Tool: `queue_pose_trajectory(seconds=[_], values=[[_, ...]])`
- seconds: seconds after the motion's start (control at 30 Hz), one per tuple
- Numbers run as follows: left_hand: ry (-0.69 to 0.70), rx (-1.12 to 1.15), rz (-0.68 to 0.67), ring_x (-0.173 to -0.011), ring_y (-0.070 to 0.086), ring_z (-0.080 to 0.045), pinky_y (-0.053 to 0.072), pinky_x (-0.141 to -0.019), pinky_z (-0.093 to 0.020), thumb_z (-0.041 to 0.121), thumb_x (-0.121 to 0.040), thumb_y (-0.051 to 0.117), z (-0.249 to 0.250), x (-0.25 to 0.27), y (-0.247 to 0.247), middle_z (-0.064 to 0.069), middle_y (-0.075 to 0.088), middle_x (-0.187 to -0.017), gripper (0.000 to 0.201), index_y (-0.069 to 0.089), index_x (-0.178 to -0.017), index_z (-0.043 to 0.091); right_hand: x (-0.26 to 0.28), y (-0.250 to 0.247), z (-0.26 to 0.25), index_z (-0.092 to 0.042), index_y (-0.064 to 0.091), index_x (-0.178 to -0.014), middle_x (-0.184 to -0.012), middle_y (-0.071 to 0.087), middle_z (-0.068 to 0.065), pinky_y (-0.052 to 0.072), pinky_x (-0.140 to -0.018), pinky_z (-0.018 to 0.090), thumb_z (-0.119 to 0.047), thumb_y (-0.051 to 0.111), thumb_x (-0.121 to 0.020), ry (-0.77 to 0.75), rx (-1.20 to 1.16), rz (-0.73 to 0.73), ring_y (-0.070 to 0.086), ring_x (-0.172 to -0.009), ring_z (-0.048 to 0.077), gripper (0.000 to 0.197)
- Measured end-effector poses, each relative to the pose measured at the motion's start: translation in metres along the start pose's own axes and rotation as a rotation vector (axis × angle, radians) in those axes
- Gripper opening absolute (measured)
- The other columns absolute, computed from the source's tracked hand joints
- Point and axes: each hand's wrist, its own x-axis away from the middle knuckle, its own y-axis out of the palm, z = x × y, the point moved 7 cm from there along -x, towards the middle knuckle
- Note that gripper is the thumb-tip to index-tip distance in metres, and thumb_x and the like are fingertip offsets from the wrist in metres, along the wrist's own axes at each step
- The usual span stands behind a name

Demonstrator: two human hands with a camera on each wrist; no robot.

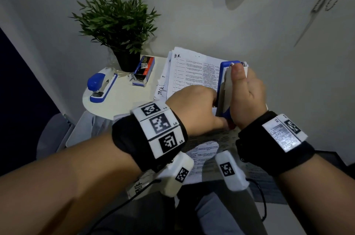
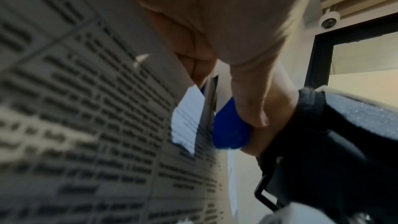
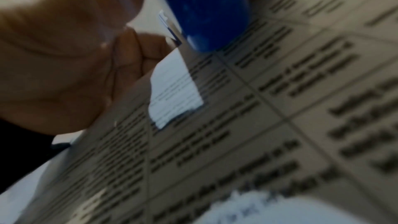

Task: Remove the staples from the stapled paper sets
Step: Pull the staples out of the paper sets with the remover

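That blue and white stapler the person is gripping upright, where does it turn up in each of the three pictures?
Head: the held stapler stands right of centre, in the right hand.
Left wrist: its blue end shows right of centre, below the fingers.
Right wrist: its blue end is at top centre.
Shared landmark: the printed paper set under it, seen also at and.

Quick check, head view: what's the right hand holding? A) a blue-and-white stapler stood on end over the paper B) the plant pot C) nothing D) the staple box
A: the right hand grips a blue-and-white stapler stood on end, its lower end at the printed paper set; the staple box and plant pot sit untouched further back on the table.
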Motion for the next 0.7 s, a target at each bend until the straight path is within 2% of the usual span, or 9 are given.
queue_pose_trajectory(seconds=[0.1,0.23,0.33,0.4,0.47,0.5,0.6,0.67,0.7], values=[[-0.015,0.064,-0.017,-0.068,0.052,-0.013,0.042,-0.058,-0.025,0.049,-0.072,0.069,-0.001,0.001,0.002,0.009,0.054,-0.070,0.030,0.053,-0.073,0.024,0.004,0.001,-0.003,-0.025,0.043,-0.069,-0.061,0.047,-0.011,0.033,-0.056,0.010,-0.066,0.026,-0.079,-0.015,-0.009,0.019,0.048,-0.057,-0.007,0.045],[-0.026,0.088,-0.005,-0.064,0.048,-0.013,0.034,-0.051,-0.022,0.045,-0.073,0.069,-0.003,0.003,0.007,0.011,0.049,-0.065,0.032,0.044,-0.065,0.026,0.006,0.004,0.000,-0.025,0.040,-0.063,-0.055,0.044,-0.009,0.034,-0.058,0.027,-0.067,0.028,-0.078,-0.019,-0.037,0.036,0.044,-0.055,0.006,0.046],[-0.022,0.079,0.004,-0.060,0.046,-0.008,0.032,-0.050,-0.022,0.046,-0.072,0.070,-0.004,0.003,0.008,0.012,0.047,-0.063,0.035,0.043,-0.064,0.026,0.006,0.006,0.001,-0.016,0.047,-0.066,-0.060,0.049,-0.004,0.040,-0.060,0.034,-0.066,0.027,-0.079,-0.029,-0.051,0.037,0.048,-0.060,0.015,0.056],[0.008,0.052,-0.054,-0.063,0.047,-0.008,0.036,-0.053,-0.024,0.049,-0.071,0.071,-0.005,0.001,0.009,0.011,0.050,-0.067,0.031,0.053,-0.072,0.024,0.007,0.004,0.003,-0.006,0.054,-0.074,-0.066,0.054,0.002,0.046,-0.065,0.041,-0.070,0.026,-0.080,-0.029,-0.039,0.048,0.053,-0.066,0.024,0.070],[0.059,-0.119,-0.150,-0.064,0.046,-0.010,0.035,-0.054,-0.024,0.046,-0.075,0.071,-0.008,0.001,0.013,0.011,0.047,-0.068,0.030,0.055,-0.079,0.021,0.010,-0.001,0.006,-0.012,0.057,-0.078,-0.071,0.056,0.000,0.045,-0.069,0.037,-0.081,0.026,-0.076,-0.020,-0.024,0.055,0.056,-0.071,0.023,0.075],[0.073,-0.216,-0.182,-0.062,0.043,-0.010,0.031,-0.051,-0.024,0.043,-0.078,0.070,-0.013,0.002,0.015,0.010,0.043,-0.067,0.030,0.051,-0.074,0.020,0.008,-0.006,0.009,-0.021,0.056,-0.078,-0.073,0.057,-0.004,0.044,-0.071,0.035,-0.081,0.027,-0.075,0.001,-0.045,0.082,0.057,-0.072,0.017,0.066],[0.018,-0.327,-0.224,-0.059,0.041,-0.015,0.025,-0.048,-0.024,0.036,-0.082,0.067,-0.039,0.001,0.017,0.003,0.040,-0.065,0.040,0.039,-0.061,0.017,-0.005,-0.028,0.024,-0.025,0.056,-0.086,-0.079,0.056,-0.010,0.043,-0.078,0.025,-0.065,0.038,-0.079,0.151,-0.229,0.178,0.056,-0.073,-0.002,0.044],[-0.020,-0.344,-0.203,-0.061,0.040,-0.016,0.024,-0.048,-0.024,0.035,-0.082,0.066,-0.052,0.000,0.012,0.003,0.040,-0.065,0.040,0.038,-0.059,0.017,-0.014,-0.048,0.021,-0.016,0.058,-0.090,-0.071,0.051,-0.016,0.041,-0.070,0.014,-0.045,0.047,-0.087,0.167,-0.241,0.231,0.050,-0.060,-0.010,0.032],[-0.030,-0.356,-0.183,-0.061,0.040,-0.015,0.023,-0.047,-0.024,0.034,-0.082,0.066,-0.056,-0.001,0.007,0.004,0.041,-0.065,0.038,0.039,-0.060,0.017,-0.017,-0.056,0.017,-0.017,0.057,-0.083,-0.062,0.049,-0.019,0.038,-0.062,0.011,-0.040,0.052,-0.083,0.163,-0.250,0.249,0.046,-0.052,-0.009,0.023]])
